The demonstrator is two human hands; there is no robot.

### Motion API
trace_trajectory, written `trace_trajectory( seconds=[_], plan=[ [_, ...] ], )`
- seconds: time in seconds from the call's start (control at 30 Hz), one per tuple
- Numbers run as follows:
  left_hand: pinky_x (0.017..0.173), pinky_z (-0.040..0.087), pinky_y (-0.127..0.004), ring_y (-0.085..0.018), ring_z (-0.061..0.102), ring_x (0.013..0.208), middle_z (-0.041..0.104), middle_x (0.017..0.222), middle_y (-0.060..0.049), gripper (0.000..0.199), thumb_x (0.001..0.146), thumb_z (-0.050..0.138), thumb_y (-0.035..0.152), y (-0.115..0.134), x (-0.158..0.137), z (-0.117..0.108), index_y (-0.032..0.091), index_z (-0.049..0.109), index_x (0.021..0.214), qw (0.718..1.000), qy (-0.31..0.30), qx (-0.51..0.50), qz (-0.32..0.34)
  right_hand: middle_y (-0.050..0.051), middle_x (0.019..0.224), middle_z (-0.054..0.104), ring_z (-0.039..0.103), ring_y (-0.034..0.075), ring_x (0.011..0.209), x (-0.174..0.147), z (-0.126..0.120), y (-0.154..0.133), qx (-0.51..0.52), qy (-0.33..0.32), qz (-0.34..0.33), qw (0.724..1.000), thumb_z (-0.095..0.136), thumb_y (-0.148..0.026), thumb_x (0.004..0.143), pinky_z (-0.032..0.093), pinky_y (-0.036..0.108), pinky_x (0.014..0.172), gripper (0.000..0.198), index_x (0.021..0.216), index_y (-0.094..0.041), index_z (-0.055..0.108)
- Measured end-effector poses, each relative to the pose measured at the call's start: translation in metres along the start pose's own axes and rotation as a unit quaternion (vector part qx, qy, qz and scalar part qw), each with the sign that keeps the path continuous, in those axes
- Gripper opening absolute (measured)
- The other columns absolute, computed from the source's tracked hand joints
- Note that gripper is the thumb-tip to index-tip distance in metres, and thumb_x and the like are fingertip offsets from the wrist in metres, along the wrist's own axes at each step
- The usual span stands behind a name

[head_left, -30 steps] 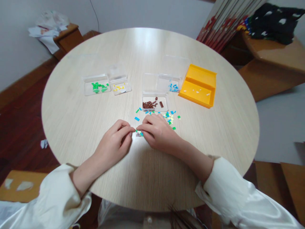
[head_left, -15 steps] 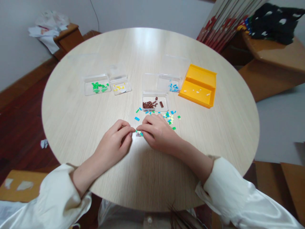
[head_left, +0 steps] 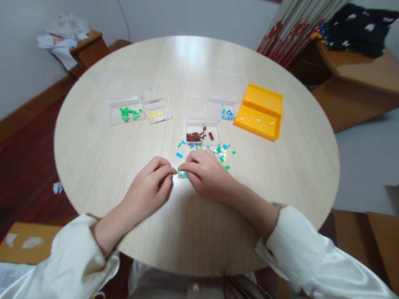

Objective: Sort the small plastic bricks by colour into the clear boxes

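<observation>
Small studded building bricks in grey, green and blue form a low strip on the table between my hands. My right hand is closed over the strip's right end, its fingers and thumb hiding that part. At the left end is my left hand, fingers curled and thumb drawn in, the index fingertip close to a green piece. Whether anything sits in its fingers is hidden. Loose blue, green and pale yellow pieces lie flat beyond my right hand, and a single blue piece rests beyond the gap between the hands.
Behind the loose pieces stands a clear box of brown bricks. Farther back are clear boxes with green bricks, yellow bricks and blue bricks. An opened orange case holds several white bits. All stand on a round table.
Almost nothing differs. My left index fingertip has shifted very slightly left; my right hand stays in place over the brick strip.
</observation>
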State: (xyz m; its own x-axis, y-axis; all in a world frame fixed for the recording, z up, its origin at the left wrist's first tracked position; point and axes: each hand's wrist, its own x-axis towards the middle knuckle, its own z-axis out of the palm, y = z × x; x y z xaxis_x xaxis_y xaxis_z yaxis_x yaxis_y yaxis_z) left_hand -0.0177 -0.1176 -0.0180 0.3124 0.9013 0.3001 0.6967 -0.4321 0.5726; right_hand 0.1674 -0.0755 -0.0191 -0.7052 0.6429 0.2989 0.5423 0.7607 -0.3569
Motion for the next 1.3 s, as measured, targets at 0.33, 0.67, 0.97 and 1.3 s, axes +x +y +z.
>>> trace_trajectory(
  seconds=[0.33, 0.67, 0.97, 1.3],
  plan=[
    [0.070, 0.049, -0.027, -0.014, 0.058, 0.078, 0.058, 0.086, -0.005, 0.020, 0.085, 0.043, 0.013, 0.0021, 0.0003, -0.0013, 0.015, 0.063, 0.086, 1.000, -0.004, 0.001, 0.001, 0.006, 0.079, 0.058, 0.044, 0.018, 0.077, -0.0001, 0.0008, -0.0002, 0.000, 0.008, -0.003, 1.000, 0.046, -0.010, 0.087, 0.027, 0.032, 0.071, 0.024, 0.087, -0.015, 0.070],
    [0.070, 0.049, -0.028, -0.015, 0.059, 0.078, 0.058, 0.086, -0.005, 0.021, 0.085, 0.044, 0.013, 0.0028, 0.0013, -0.0022, 0.016, 0.064, 0.085, 1.000, 0.000, -0.005, -0.004, 0.006, 0.079, 0.058, 0.044, 0.018, 0.077, 0.0002, 0.0009, 0.0004, 0.002, 0.010, -0.004, 1.000, 0.044, -0.010, 0.087, 0.027, 0.032, 0.071, 0.025, 0.087, -0.015, 0.069],
    [0.069, 0.050, -0.026, -0.014, 0.058, 0.079, 0.058, 0.087, -0.005, 0.021, 0.085, 0.044, 0.012, 0.0026, -0.0004, -0.0023, 0.014, 0.065, 0.088, 1.000, 0.008, -0.005, 0.003, 0.007, 0.080, 0.058, 0.046, 0.019, 0.079, -0.0001, 0.0009, 0.0006, 0.008, 0.014, -0.005, 1.000, 0.044, -0.008, 0.085, 0.028, 0.032, 0.072, 0.025, 0.087, -0.014, 0.069],
    [0.063, 0.049, -0.024, -0.012, 0.057, 0.075, 0.057, 0.087, -0.005, 0.028, 0.082, 0.042, 0.007, 0.0007, -0.0019, -0.0025, 0.015, 0.068, 0.090, 1.000, 0.002, 0.011, 0.022, 0.007, 0.080, 0.058, 0.045, 0.019, 0.079, 0.0004, -0.0003, -0.0003, 0.014, 0.009, 0.005, 1.000, 0.043, -0.010, 0.087, 0.028, 0.032, 0.072, 0.025, 0.086, -0.015, 0.068]
  ],
)
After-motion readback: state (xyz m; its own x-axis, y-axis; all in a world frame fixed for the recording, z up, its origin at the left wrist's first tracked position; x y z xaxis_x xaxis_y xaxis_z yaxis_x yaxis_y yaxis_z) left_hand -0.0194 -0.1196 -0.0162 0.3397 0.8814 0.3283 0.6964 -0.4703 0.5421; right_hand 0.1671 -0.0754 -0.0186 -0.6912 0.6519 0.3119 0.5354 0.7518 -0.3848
